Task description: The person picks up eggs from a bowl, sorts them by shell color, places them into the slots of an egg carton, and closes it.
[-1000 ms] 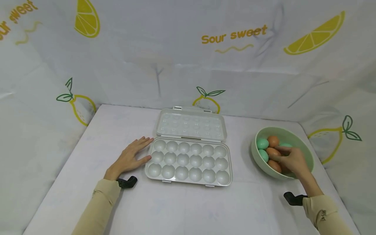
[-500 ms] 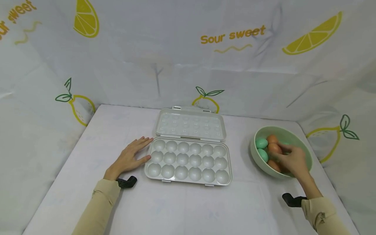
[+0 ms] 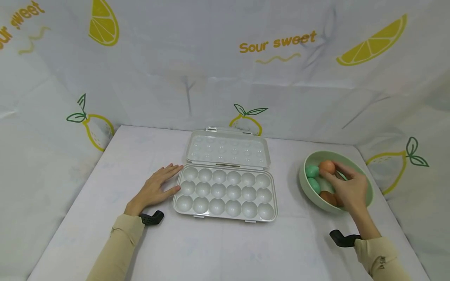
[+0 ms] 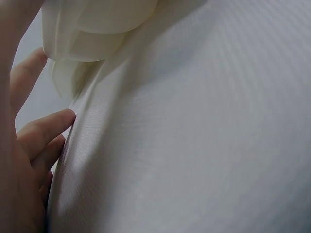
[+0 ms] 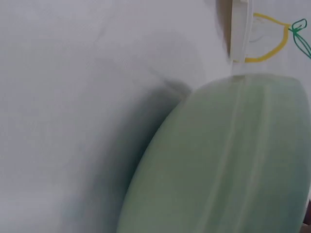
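Observation:
In the head view, my right hand (image 3: pixel 349 187) is over the pale green bowl (image 3: pixel 358 168), pinching a brown egg (image 3: pixel 327 167) between thumb and fingers. Below it in the bowl lie two green eggs (image 3: pixel 314 185) and brown eggs (image 3: pixel 328 198), partly hidden by the hand. The bowl's outer wall (image 5: pixel 214 155) fills much of the right wrist view. My left hand (image 3: pixel 156 187) lies with fingers spread at the left edge of the white egg tray (image 3: pixel 225 216). In the left wrist view its fingers (image 4: pixel 53 124) show close to the tray's side (image 4: pixel 73 43).
The tray's lid (image 3: pixel 228 146) is folded back behind it, and rows of round hollows hold nothing. A white cloth covers the table (image 3: pixel 225 249). Behind stands a fabric backdrop (image 3: pixel 158 78) with lemon prints.
My right hand has lifted the brown egg up from among the others, toward the bowl's far side. My left hand and the tray stay in place.

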Tool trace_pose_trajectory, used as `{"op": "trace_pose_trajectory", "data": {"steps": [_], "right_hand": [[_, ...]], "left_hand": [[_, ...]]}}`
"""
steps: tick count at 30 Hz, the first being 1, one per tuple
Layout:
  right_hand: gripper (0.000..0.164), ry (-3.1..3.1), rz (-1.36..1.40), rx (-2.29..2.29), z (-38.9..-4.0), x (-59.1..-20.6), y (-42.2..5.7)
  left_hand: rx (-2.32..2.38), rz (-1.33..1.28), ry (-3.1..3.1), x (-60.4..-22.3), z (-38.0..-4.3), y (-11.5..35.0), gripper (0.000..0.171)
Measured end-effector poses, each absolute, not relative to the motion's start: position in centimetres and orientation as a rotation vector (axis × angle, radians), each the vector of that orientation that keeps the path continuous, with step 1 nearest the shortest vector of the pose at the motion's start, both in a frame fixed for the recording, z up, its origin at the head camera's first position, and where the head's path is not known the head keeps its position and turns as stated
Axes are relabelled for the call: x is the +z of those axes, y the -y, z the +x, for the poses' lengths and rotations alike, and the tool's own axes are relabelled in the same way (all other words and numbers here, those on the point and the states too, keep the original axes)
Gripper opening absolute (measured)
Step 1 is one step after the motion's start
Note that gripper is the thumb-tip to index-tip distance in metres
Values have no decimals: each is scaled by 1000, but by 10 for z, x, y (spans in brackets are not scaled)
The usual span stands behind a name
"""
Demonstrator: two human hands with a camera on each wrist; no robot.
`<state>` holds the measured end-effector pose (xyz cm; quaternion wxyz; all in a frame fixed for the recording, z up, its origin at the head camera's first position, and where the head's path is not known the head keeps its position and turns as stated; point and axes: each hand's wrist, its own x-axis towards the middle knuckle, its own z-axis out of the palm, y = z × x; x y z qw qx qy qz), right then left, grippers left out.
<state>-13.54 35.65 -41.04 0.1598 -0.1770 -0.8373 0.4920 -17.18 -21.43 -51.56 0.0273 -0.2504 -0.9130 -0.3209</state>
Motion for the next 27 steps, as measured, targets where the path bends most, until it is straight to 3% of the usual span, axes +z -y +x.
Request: {"op": "trace_pose_trajectory", "data": {"steps": [9, 19, 27], "right_hand": [[53, 1939, -296, 1814, -143, -404, -317], [48, 2159, -11, 1718, -149, -408, -255], [49, 2103, 233, 1921, -159, -422, -189]], "left_hand": [[-995, -773, 2822, -515, -172, 214, 71], [-1003, -769, 2826, -513, -171, 214, 71], [-993, -767, 2832, -513, -171, 214, 71]]}}
